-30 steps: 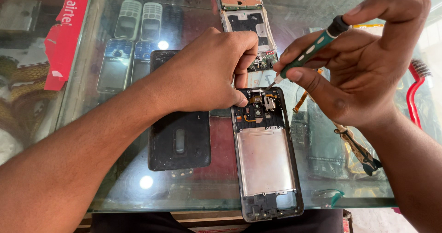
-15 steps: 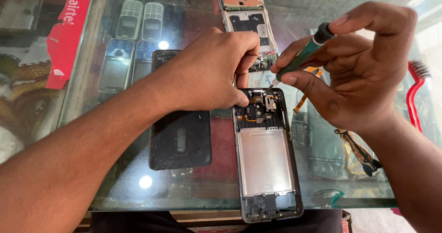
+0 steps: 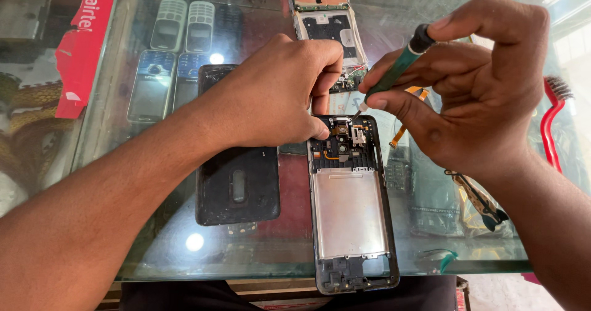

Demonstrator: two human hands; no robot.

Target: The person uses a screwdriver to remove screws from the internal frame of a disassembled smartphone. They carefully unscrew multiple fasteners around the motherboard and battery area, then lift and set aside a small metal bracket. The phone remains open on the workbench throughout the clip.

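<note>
An opened phone frame [image 3: 351,212] with a bare metal plate lies on the glass counter [image 3: 154,249], small parts showing at its top end. My left hand [image 3: 277,92] presses down on the frame's upper left corner, fingers curled. In my right hand [image 3: 480,83] is a green-handled screwdriver [image 3: 397,68], tilted, with its tip just above the frame's top edge. A black back cover [image 3: 237,175] rests left of the frame, partly under my left wrist.
A circuit board and a second inner frame [image 3: 329,19] lie farther back. A red-handled brush [image 3: 554,120] sits at the right, tweezers [image 3: 480,200] near my right wrist. Old keypad phones [image 3: 178,34] show under the glass. The counter's front edge runs near the bottom.
My right hand has shifted slightly up and the screwdriver tilted a little; its tip stays near the frame's top. My left hand has not moved.
</note>
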